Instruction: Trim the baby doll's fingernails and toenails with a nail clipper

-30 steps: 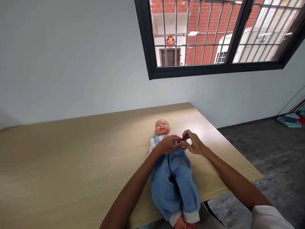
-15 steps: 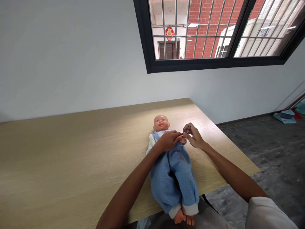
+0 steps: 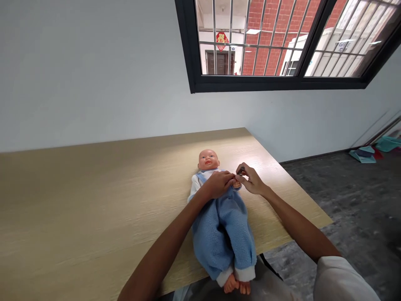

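Observation:
A baby doll [image 3: 224, 221] in blue fleece overalls and a white shirt lies on its back on the wooden table, its feet reaching past the front edge. Across the doll's chest lies my left hand [image 3: 217, 184], its fingers closed on the doll's hand [image 3: 237, 183] at the right side. My right hand [image 3: 251, 179] pinches a small metal nail clipper [image 3: 241, 170] right at the doll's fingers. Whether the clipper's jaws touch a finger I cannot tell, since my fingertips cover them.
The pale wooden table [image 3: 94, 209] stretches far to the left, with its right edge close beyond my right hand. A wall and a barred window [image 3: 250, 81] stand behind it. Folded teal items [image 3: 363, 155] lie on the grey floor at the right.
My right hand has turned slightly, and the clipper now shows less and points differently by the doll's fingers. My left hand keeps its hold. The whole view has shifted a little.

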Available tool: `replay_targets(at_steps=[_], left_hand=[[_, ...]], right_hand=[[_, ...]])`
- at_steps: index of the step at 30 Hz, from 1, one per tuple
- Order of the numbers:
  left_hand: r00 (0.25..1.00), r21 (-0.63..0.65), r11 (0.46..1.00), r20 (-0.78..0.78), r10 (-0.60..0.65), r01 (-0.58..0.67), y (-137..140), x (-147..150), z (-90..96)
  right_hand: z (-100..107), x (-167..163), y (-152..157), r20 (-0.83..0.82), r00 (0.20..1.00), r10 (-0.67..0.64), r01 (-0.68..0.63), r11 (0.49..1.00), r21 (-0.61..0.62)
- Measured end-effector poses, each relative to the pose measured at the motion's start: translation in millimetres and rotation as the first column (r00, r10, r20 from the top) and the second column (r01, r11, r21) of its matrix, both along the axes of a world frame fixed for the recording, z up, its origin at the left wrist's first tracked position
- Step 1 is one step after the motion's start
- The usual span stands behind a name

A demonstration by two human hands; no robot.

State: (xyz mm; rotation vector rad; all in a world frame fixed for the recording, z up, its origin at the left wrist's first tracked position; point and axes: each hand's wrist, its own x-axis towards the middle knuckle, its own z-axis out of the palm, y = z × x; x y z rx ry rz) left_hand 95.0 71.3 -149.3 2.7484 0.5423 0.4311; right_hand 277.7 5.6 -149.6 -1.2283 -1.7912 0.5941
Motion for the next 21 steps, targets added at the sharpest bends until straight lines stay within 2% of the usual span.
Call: replay_targets(at_steps=[5, 8, 11, 16, 21], left_hand=[[0.997, -0.027, 0.998, 0.049, -0.053, 0.055, 4, -1, -0.5], [0.997, -0.104, 0.994, 0.069, -0.026, 0.033, 16, 0, -4.3], [0.995, -0.093, 0.993, 0.082, -0.062, 0.069, 24, 2, -6.5], [0.996, -0.067, 0.996, 0.076, -0.053, 0.059, 23, 1, -5.0], [0.995, -0.028, 0.997, 0.077, -0.071, 0.073, 25, 0, -7.3]], right_hand=[[-1, -1, 3, 0.113, 0.992, -0.061, 0.061, 0.998, 0.003], [-2, 5, 10, 0.21, 0.978, -0.015, 0.021, 0.999, -0.026], [3, 7, 12, 0.331, 0.943, 0.013, 0.0, 0.999, -0.038], [14, -3, 4, 0.447, 0.894, -0.035, 0.018, 0.999, 0.043], [6, 2, 7, 0.483, 0.875, -0.034, 0.003, 0.998, 0.066]])
